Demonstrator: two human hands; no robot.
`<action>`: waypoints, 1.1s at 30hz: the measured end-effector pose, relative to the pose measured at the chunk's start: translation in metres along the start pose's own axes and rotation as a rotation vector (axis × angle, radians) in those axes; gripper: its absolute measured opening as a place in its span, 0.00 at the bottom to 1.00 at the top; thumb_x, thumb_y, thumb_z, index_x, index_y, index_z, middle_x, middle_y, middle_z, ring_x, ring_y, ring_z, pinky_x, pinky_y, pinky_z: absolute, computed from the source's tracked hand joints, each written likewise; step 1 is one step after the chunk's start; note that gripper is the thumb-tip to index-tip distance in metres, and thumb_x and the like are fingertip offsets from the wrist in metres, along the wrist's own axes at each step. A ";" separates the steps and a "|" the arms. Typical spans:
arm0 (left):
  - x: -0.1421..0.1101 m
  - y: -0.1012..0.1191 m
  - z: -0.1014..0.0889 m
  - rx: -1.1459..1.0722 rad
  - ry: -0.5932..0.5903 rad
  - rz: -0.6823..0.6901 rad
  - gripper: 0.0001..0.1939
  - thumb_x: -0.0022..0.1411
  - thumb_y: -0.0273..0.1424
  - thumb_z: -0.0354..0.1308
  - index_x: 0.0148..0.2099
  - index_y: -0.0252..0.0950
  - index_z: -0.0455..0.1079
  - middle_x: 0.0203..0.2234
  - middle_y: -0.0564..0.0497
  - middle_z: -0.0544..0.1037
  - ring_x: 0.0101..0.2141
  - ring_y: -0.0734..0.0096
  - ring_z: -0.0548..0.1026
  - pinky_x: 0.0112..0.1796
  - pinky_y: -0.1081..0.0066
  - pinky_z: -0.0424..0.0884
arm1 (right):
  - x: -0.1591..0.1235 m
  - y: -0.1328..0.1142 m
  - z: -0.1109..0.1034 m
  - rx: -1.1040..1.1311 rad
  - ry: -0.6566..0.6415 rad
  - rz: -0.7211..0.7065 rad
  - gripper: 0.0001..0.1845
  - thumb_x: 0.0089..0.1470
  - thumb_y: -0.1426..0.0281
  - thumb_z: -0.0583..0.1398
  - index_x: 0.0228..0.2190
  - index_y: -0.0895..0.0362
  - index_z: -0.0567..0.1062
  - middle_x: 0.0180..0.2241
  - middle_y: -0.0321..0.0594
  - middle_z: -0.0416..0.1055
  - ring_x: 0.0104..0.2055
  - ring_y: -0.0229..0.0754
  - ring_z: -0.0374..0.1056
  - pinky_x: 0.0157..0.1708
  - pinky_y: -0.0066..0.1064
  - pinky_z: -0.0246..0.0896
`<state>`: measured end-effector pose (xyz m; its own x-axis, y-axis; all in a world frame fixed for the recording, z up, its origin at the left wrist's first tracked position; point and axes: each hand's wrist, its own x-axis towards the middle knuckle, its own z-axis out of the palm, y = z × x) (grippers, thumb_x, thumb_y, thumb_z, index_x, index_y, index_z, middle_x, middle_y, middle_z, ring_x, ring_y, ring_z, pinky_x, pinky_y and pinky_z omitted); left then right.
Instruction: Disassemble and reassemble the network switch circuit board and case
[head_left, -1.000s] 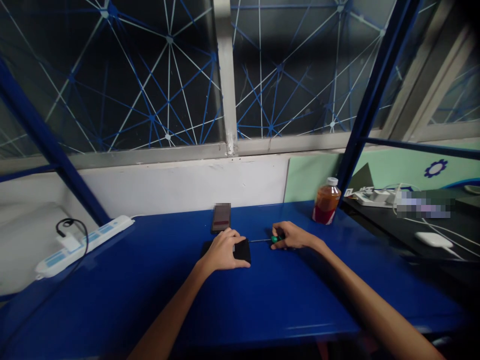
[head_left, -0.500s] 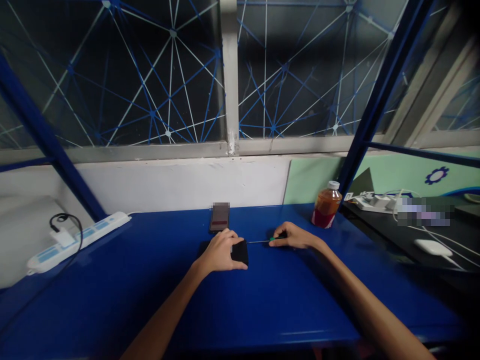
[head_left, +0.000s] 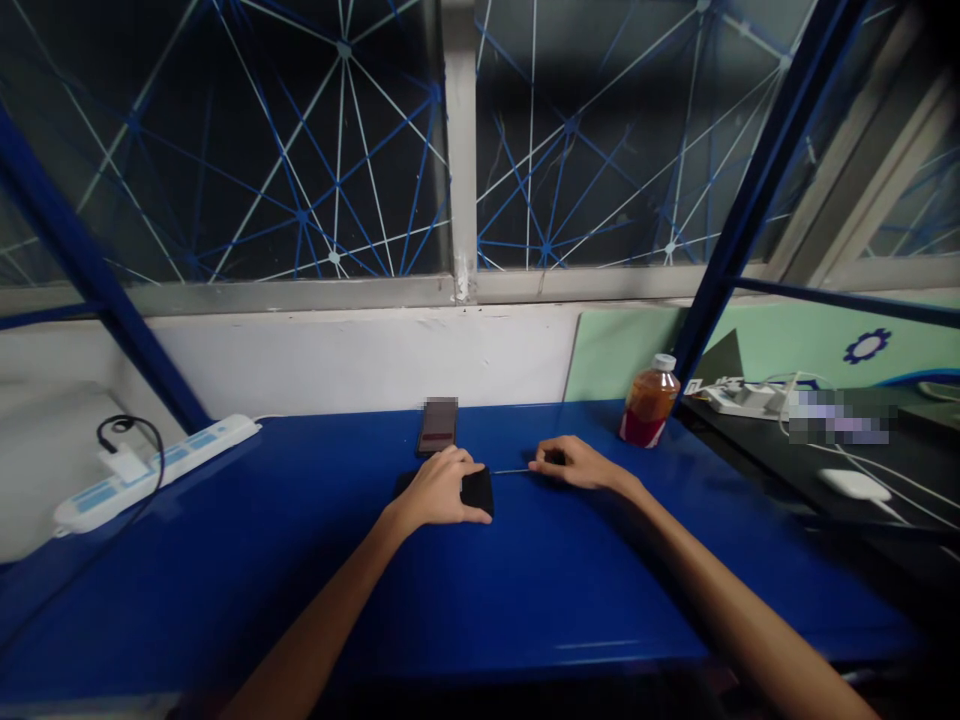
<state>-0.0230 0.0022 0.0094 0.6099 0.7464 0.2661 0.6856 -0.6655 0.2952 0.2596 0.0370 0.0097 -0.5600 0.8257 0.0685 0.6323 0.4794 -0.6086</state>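
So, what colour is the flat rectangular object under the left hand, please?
Black: the flat rectangular object shows best in the head view.

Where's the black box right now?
In the head view, the black box lies under the left hand, slightly left of centre on the blue table, on the near side of the phone.

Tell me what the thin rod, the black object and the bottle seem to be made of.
Thin rod: probably smooth metal; it is straight, slender and pale grey.
Black object: perhaps matte plastic; its dark surface shows no strong highlights, but rubber or fabric remains possible.
Bottle: likely clear, glossy plastic; its shoulder is see-through and catches light, though glass is possible.
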 end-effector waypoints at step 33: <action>-0.005 -0.001 -0.004 0.062 -0.049 -0.013 0.41 0.45 0.57 0.59 0.56 0.38 0.67 0.44 0.43 0.72 0.45 0.52 0.69 0.42 0.58 0.67 | 0.000 -0.001 0.002 -0.217 0.099 -0.029 0.23 0.45 0.49 0.62 0.29 0.56 0.74 0.28 0.36 0.70 0.27 0.36 0.62 0.26 0.26 0.49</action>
<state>-0.0281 -0.0006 0.0119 0.6186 0.7552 0.2167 0.7160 -0.6555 0.2401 0.2582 0.0356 0.0086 -0.5312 0.8306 0.1670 0.7229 0.5471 -0.4220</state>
